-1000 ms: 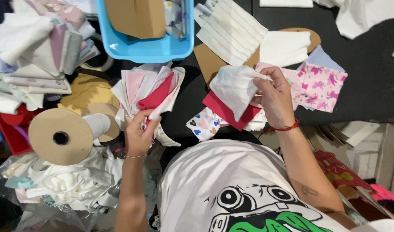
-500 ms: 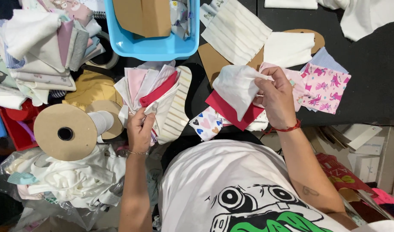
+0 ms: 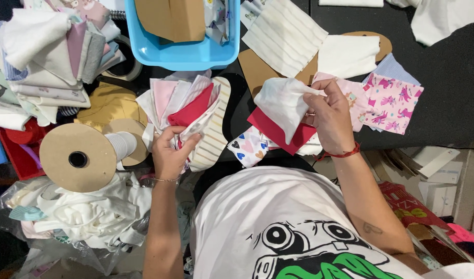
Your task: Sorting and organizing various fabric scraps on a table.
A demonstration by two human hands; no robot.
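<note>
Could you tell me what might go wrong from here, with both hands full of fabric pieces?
1. The left hand pinches a fanned bundle of fabric pieces at one end; pieces could slip out.
2. The right hand lifts a white piece above a red piece; that one might drag along.

A black table [image 3: 454, 103] bears fabric pieces [image 3: 392, 101] and a blue tray [image 3: 185, 54].

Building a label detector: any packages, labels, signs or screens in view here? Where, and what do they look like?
No screens or signs.
Cardboard box: top centre, inside the blue tub; plain brown, rectangular.
Red packet: lower right, beside the right arm; flat, red with pale print.
White cartons: right edge, below the table; flat, white and grey.
Plastic bag: lower left; clear, crumpled, holding white cloth.
</note>
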